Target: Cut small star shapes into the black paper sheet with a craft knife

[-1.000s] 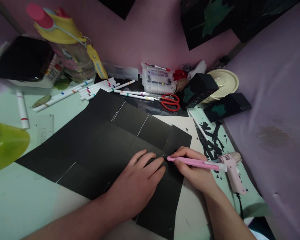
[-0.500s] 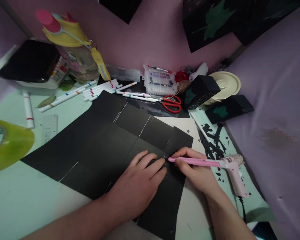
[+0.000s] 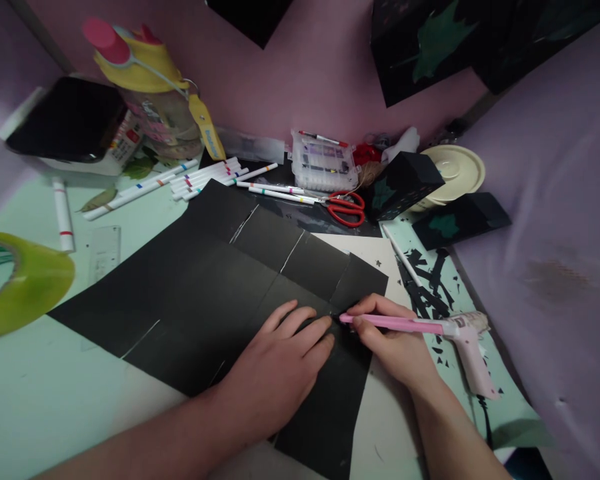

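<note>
A large sheet of black paper (image 3: 195, 267) lies on the table, with thin pale slits and faint crease lines across it. My left hand (image 3: 280, 373) rests flat on the sheet, fingers spread and pressing down; it holds nothing. In my right hand (image 3: 395, 340) is a slim pink craft knife (image 3: 405, 324), gripped like a pen. Its small tip touches the paper just beyond my left fingertips, and the blade itself is hard to make out. Under the sheet's right side shows a pale board (image 3: 380, 413).
A pink glue gun (image 3: 473, 360) and black paper scraps (image 3: 433, 293) lie at right. Red-handled scissors (image 3: 347, 210), white markers (image 3: 205, 179) and a clear case (image 3: 323, 163) sit behind. Yellow-green tape (image 3: 45, 287) is at left, a bottle (image 3: 155, 100) behind it. Black boxes hang above.
The view has shifted slightly, so the surroundings sit a little further right. Both hands and the knife stay almost where they were on the paper.
</note>
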The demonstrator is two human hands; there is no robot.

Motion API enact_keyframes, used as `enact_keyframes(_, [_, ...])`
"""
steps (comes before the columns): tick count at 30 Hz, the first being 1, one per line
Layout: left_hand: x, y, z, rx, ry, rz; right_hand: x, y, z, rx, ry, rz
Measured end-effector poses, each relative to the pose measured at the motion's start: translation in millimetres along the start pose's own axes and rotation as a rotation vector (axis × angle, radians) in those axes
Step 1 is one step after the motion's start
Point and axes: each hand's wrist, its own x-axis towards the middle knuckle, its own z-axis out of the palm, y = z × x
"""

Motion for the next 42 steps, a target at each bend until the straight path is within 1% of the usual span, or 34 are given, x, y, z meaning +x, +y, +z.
enact_keyframes(5, [-0.3, 0.6, -0.3, 0.001, 0.004, 0.000, -1.3, 0.0, 0.0, 0.001, -0.003, 0.022])
enact_keyframes(14, [-1.1, 0.6, 2.9, 0.011, 0.041, 0.004, -0.9, -0.8, 2.0, -0.003, 0.035, 0.029])
enact_keyframes(25, [-2.2, 0.4, 4.0, 0.024, 0.059, 0.009, -3.6, 4.0, 1.1, -0.016, 0.014, -0.045])
enact_keyframes(32, [-0.8, -0.6, 2.5, 0.010, 0.035, 0.005, -2.5, 1.5, 0.0, -0.029, 0.007, -0.078])
enact_keyframes(42, [-1.7, 1.1, 0.8, 0.008, 0.013, -0.003, -1.9, 1.6, 1.6, -0.023, -0.006, -0.064])
